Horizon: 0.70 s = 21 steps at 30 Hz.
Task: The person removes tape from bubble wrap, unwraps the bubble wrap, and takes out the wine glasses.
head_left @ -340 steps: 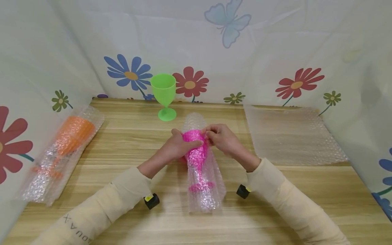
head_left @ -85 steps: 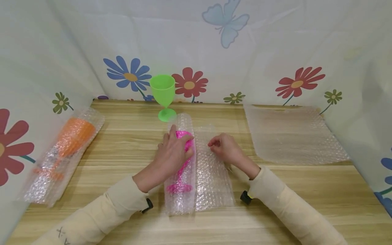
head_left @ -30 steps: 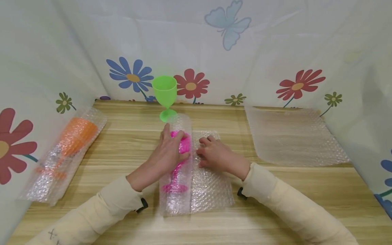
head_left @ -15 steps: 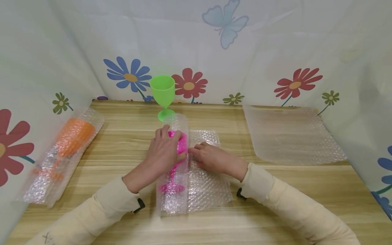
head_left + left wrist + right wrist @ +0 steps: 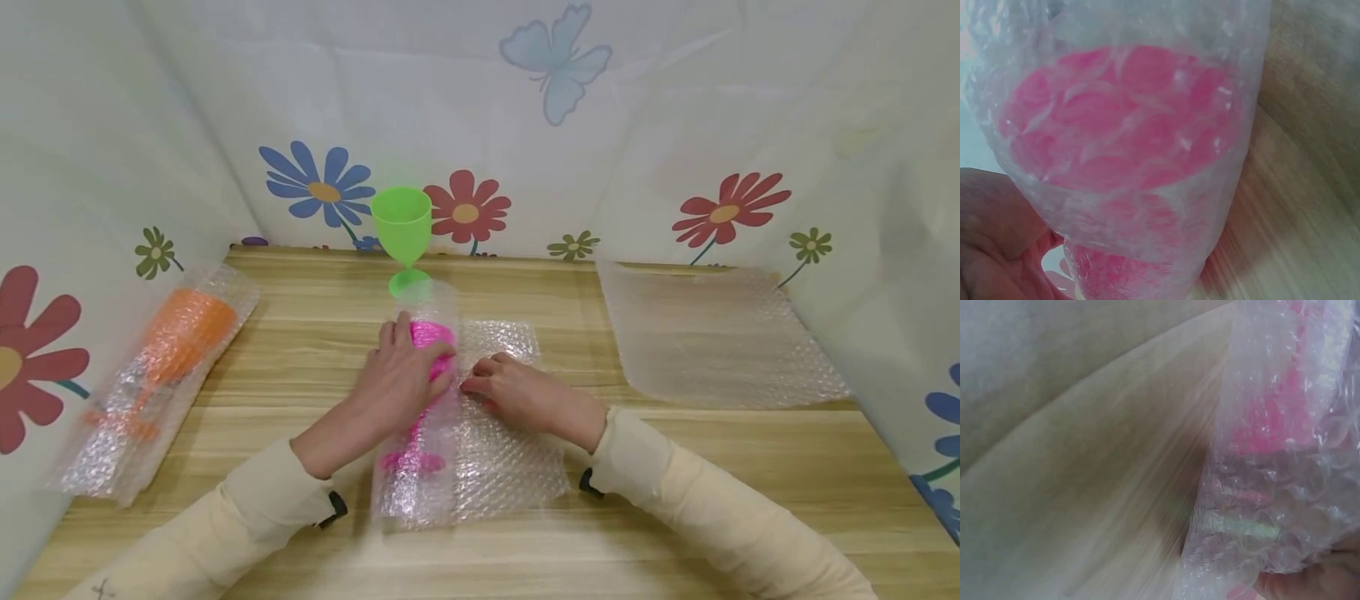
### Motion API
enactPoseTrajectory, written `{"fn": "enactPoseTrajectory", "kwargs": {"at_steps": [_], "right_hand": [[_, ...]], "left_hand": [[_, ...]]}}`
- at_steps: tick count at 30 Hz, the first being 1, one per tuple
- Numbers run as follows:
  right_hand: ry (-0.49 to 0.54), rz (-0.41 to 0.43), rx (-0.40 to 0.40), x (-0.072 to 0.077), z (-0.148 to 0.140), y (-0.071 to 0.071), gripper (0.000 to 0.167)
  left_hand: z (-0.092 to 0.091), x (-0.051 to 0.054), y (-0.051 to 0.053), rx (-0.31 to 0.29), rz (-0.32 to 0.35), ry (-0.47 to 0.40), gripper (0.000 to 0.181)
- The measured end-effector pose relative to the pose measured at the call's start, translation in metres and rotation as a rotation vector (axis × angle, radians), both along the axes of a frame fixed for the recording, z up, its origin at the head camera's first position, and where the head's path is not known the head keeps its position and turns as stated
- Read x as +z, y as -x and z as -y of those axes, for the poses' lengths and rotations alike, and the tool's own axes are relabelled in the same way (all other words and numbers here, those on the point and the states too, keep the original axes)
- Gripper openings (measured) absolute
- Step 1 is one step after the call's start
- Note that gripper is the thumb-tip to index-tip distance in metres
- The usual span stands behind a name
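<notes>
A pink goblet (image 5: 431,335) lies in a roll of bubble wrap (image 5: 431,300) at the table's middle, its foot toward me. My left hand (image 5: 386,387) grips the roll around the cup, thumb on its right side and fingers over the left. A flap of the wrap (image 5: 513,458) spreads flat to the right of the roll. On that flap, beside the roll's edge, rests my right hand (image 5: 525,396), fingers lightly bent. The left wrist view shows the goblet's rim (image 5: 1122,119) through the bubbles. In the right wrist view, wrap partly covers my right hand (image 5: 1316,581).
A green goblet (image 5: 402,225) stands upright behind the roll, its foot partly covered by the wrap's far end. To the left lies an orange goblet (image 5: 187,321) in bubble wrap. A loose bubble wrap sheet (image 5: 720,342) lies flat at the back right. Printed fabric walls surround the table.
The wrapped pink goblet has shifted left under my left hand, and a flat flap now lies open to its right. My right hand has moved from pinching near the cup to resting on the flap.
</notes>
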State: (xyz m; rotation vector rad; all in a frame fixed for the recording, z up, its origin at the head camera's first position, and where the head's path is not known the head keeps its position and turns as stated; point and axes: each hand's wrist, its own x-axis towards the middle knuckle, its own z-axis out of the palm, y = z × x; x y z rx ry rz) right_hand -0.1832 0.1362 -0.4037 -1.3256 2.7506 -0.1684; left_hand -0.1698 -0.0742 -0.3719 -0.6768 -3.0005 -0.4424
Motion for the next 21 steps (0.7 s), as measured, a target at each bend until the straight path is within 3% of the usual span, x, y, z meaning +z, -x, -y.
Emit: {"fn": "enactPoseTrajectory", "kwargs": {"at_steps": [2,9,15,21], "right_hand": [[0.002,-0.014,0.012,-0.0005,-0.0008,-0.0002,0.036],[0.02,0.002,0.018,-0.0005,-0.0042,0.0003,0.036],[0.015,0.008,0.021,-0.0016,-0.0053,0.0006,0.038],[0.007,-0.037,0.025,-0.0033,-0.0045,-0.0026,0.039]], "left_hand": [[0.0019,-0.0009,0.0003,0.006,-0.007,-0.014,0.038],[0.0066,0.0003,0.0022,0.033,0.062,-0.066,0.042],[0.0094,0.0018,0.0022,0.035,0.074,-0.047,0.046],[0.0106,0.0021,0.0035,0.029,0.077,-0.037,0.048]]}}
